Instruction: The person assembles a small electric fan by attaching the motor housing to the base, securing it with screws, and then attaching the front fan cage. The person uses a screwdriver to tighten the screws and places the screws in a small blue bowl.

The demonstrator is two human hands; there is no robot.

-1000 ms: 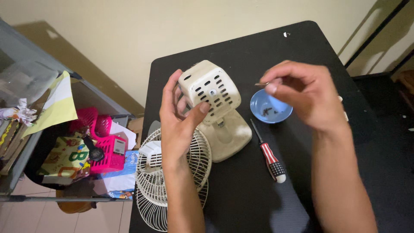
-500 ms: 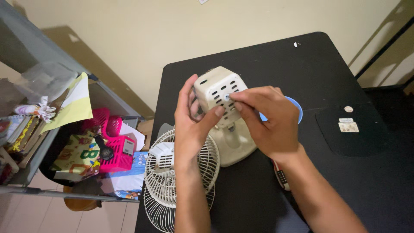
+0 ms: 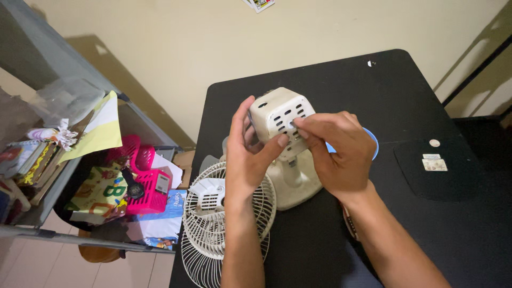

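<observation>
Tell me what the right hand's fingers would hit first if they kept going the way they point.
The right hand points its fingers left at the vented back of the white fan motor housing; they seem to touch it already, though depth is unclear.

A black rectangular table [image 3: 426, 96] with rounded corners carries the things. On it stands the cream plastic base of a small fan [image 3: 293, 184]; two white wire fan grilles [image 3: 213, 229] lie stacked at its near left edge. A round blue dish [image 3: 370, 144] sits partly hidden mid-table, and a dark mat [image 3: 453, 176] lies to the right.
</observation>
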